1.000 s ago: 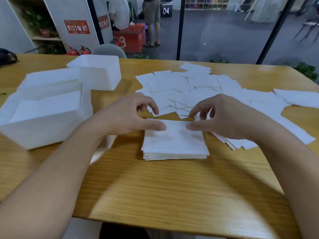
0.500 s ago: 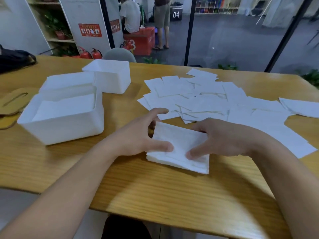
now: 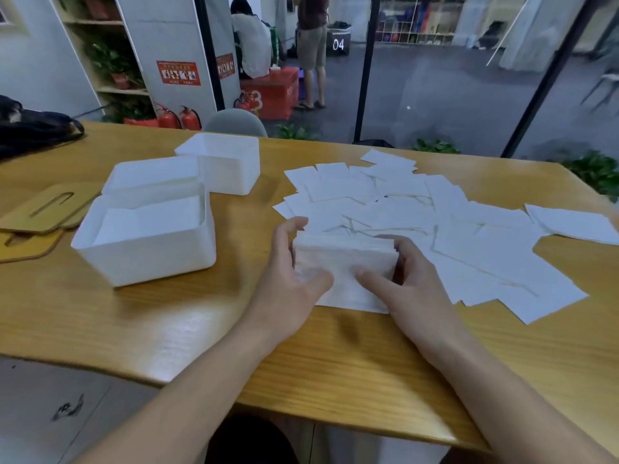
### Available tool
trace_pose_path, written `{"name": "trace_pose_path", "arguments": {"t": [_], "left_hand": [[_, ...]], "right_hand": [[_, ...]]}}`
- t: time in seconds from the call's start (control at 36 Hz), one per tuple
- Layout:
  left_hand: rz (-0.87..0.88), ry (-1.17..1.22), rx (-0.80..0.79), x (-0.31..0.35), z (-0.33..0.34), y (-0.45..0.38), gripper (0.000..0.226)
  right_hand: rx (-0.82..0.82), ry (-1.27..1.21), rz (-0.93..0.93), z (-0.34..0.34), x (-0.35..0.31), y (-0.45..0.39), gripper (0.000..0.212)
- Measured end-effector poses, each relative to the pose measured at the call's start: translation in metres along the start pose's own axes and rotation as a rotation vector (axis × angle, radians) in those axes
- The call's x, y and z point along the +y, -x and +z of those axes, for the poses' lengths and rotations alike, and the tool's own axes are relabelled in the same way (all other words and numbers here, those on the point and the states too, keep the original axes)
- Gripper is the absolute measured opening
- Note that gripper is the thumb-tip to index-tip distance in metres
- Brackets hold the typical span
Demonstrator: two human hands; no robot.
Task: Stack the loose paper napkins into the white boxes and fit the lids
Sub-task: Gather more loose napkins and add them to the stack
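Left hand [image 3: 288, 279]: I see its grip clasping the napkin stack [image 3: 341, 262] at 9 o'clock, thumb on the front.
Right hand [image 3: 408, 283]: grasps the stack at 3 o'clock.
Stack: tilted up off the worktop [image 3: 167, 329].
White box [image 3: 144, 259]: at the stack's 9 o'clock.

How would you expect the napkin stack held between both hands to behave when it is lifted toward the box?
The napkin stack is probably light but floppy: thin loose sheets, pinched between the left hand and right hand. With a looser grip, sheets would likely slide apart.
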State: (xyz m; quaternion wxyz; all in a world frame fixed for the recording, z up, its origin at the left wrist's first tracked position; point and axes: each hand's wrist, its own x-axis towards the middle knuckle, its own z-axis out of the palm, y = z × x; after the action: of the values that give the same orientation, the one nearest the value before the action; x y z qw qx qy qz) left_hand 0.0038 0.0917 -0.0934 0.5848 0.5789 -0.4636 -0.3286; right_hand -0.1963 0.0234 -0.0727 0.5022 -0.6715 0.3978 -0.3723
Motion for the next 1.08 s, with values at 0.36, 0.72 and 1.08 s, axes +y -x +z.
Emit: {"name": "trace_pose_path", "arguments": {"t": [0.36,0.72,1.08], "left_hand": [[0.030,-0.002,0.030,0.008,0.006,0.018,0.076],[0.082,-0.002,0.106,0.016,0.010,0.041,0.076],[0.034,0.034,0.082,0.015,0.010,0.044,0.059]], "right_hand": [[0.183,-0.118,-0.038,0.021,-0.006,0.014,0.058],[0.452,-0.186,-0.061,0.046,-0.009,0.016,0.034],[0.452,-0.196,-0.007,0.045,0.001,0.021,0.020]]}}
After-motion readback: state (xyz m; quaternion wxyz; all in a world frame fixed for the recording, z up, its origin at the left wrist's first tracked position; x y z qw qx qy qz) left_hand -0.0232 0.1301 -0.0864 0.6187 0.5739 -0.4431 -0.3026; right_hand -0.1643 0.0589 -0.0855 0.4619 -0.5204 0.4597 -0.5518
